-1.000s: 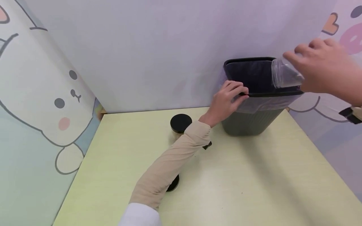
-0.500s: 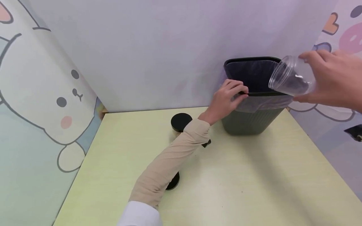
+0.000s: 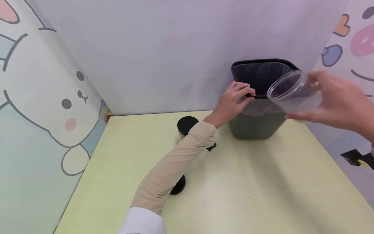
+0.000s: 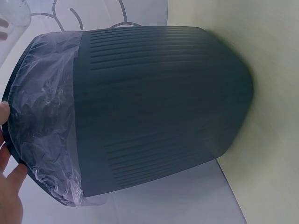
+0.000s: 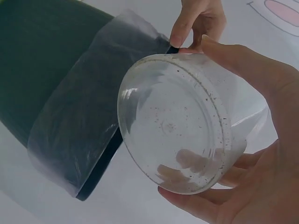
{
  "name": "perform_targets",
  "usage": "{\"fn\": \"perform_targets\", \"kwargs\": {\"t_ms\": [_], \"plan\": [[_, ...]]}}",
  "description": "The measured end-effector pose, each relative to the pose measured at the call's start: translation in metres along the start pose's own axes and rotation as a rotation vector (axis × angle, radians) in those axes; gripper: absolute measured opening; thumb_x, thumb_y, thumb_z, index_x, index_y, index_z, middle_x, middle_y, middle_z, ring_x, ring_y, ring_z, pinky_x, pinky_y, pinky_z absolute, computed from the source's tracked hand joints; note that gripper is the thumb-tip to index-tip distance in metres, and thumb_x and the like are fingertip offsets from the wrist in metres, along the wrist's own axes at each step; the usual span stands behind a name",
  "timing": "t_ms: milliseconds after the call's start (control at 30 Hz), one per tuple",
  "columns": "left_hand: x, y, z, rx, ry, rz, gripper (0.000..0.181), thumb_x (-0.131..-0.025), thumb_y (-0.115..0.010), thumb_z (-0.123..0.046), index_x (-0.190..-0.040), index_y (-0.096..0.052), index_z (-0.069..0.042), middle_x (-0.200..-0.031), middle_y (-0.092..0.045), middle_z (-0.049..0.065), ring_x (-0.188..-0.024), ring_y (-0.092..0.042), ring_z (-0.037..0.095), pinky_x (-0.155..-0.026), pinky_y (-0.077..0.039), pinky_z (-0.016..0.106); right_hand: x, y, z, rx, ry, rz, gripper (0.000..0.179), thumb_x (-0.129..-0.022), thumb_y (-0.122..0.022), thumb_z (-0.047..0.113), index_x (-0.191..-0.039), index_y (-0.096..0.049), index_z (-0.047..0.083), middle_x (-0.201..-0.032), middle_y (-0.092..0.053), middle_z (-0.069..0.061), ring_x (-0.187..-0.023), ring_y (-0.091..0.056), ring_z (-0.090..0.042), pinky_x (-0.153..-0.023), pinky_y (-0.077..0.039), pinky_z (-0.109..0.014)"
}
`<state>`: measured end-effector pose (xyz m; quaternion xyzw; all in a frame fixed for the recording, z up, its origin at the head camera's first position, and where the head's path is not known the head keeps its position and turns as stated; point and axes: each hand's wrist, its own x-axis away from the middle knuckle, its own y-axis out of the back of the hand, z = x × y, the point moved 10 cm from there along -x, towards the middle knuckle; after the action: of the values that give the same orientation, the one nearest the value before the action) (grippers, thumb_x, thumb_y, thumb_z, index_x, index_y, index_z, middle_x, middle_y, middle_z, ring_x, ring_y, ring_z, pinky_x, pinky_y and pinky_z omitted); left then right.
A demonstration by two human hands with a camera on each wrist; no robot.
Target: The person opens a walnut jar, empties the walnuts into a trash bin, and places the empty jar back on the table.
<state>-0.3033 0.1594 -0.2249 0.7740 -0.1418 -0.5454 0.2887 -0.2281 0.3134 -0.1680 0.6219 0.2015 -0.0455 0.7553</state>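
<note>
Lower and farther out over the front rim than half a second ago, the clear jar (image 3: pixel 301 99) has come down with the right hand (image 3: pixel 340 100), its mouth swung from leftward to up and left, while the left hand has stayed on its spot. Far to the left of the left hand, a cartoon animal (image 3: pixel 67 104) covers the wall. Nearer, on the pale table (image 3: pixel 131 156), a black lid (image 3: pixel 179 186) shows partly behind the beige sleeve (image 3: pixel 166 175), on the near side of the left hand; a black-topped container (image 3: pixel 187 125) stands just left of that hand's wrist. The left hand (image 3: pixel 232 101) pinches the front rim of the gray bin (image 3: pixel 254 126), which stands just right of it, with a translucent liner (image 3: pixel 260 107) folded over the rim. Between the two hands is the tilted jar, gripped around its side by the right hand's thumb and fingers; small dark specks dot its base. Whether it touches the bin, I cannot tell. Beyond the right hand, another cartoon (image 3: pixel 362 42) fills the wall.
</note>
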Motion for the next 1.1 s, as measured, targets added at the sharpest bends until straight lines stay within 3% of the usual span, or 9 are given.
{"fn": "perform_targets", "kwargs": {"t_ms": [167,367,533,633,733,900,1100], "plan": [[-0.002,-0.002,0.000,0.007,-0.002,0.007,0.008,-0.091,-0.065,-0.018,-0.095,-0.070,-0.014,-0.108,-0.062,-0.001,-0.108,-0.048,0.015,-0.096,-0.032,0.014,0.008,-0.005,0.008,-0.045,0.022,-0.032,0.101,-0.046,-0.094,0.038,-0.123,-0.045,-0.006,-0.104,-0.053,-0.022,-0.089,-0.049,-0.037,-0.065,-0.036,-0.044],[-0.003,-0.006,0.001,-0.011,0.011,0.029,0.008,-0.091,-0.064,-0.019,-0.096,-0.069,-0.014,-0.110,-0.061,-0.002,-0.110,-0.047,0.016,-0.094,-0.035,0.015,0.019,-0.013,0.016,-0.109,0.029,-0.048,0.101,-0.044,-0.095,0.035,-0.124,-0.047,-0.004,-0.101,-0.055,-0.018,-0.088,-0.050,-0.034,-0.061,-0.034,-0.031],[-0.003,-0.007,0.002,-0.013,0.024,0.037,0.008,-0.092,-0.063,-0.019,-0.097,-0.068,-0.015,-0.111,-0.060,-0.002,-0.111,-0.046,0.016,-0.093,-0.035,0.015,0.026,-0.024,0.013,-0.148,-0.036,-0.009,0.107,-0.046,-0.095,0.036,-0.130,-0.042,-0.003,-0.105,-0.054,-0.020,-0.090,-0.050,-0.038,-0.065,-0.037,-0.044],[-0.003,-0.005,0.002,-0.017,0.025,0.037,0.008,-0.092,-0.063,-0.019,-0.097,-0.068,-0.015,-0.111,-0.060,-0.002,-0.111,-0.046,0.017,-0.095,-0.034,0.015,0.028,-0.031,0.011,-0.172,-0.075,0.011,0.108,-0.048,-0.094,0.035,-0.133,-0.040,-0.001,-0.107,-0.053,-0.022,-0.093,-0.049,-0.041,-0.071,-0.030,-0.053],[-0.003,-0.004,0.003,-0.018,0.028,0.035,0.007,-0.092,-0.063,-0.019,-0.097,-0.068,-0.015,-0.111,-0.060,-0.002,-0.111,-0.046,0.017,-0.095,-0.034,0.016,0.031,-0.037,0.011,-0.193,-0.091,0.017,0.105,-0.049,-0.094,0.035,-0.132,-0.040,0.002,-0.110,-0.052,-0.022,-0.094,-0.050,-0.043,-0.072,-0.030,-0.055],[-0.001,-0.004,0.004,-0.019,0.037,0.037,0.007,-0.092,-0.063,-0.020,-0.096,-0.068,-0.016,-0.112,-0.060,-0.003,-0.111,-0.046,0.016,-0.093,-0.036,0.016,0.035,-0.044,0.016,-0.244,-0.075,0.016,0.098,-0.049,-0.094,0.035,-0.127,-0.044,0.006,-0.111,-0.053,-0.017,-0.092,-0.052,-0.041,-0.066,-0.039,-0.044],[-0.002,-0.005,0.002,-0.021,0.041,0.044,0.008,-0.092,-0.063,-0.022,-0.097,-0.068,-0.017,-0.112,-0.059,-0.004,-0.112,-0.046,0.015,-0.091,-0.037,0.016,0.040,-0.046,0.027,-0.292,-0.032,0.002,0.095,-0.047,-0.095,0.035,-0.125,-0.047,0.010,-0.109,-0.056,-0.008,-0.088,-0.056,-0.034,-0.061,-0.038,-0.024]]}}
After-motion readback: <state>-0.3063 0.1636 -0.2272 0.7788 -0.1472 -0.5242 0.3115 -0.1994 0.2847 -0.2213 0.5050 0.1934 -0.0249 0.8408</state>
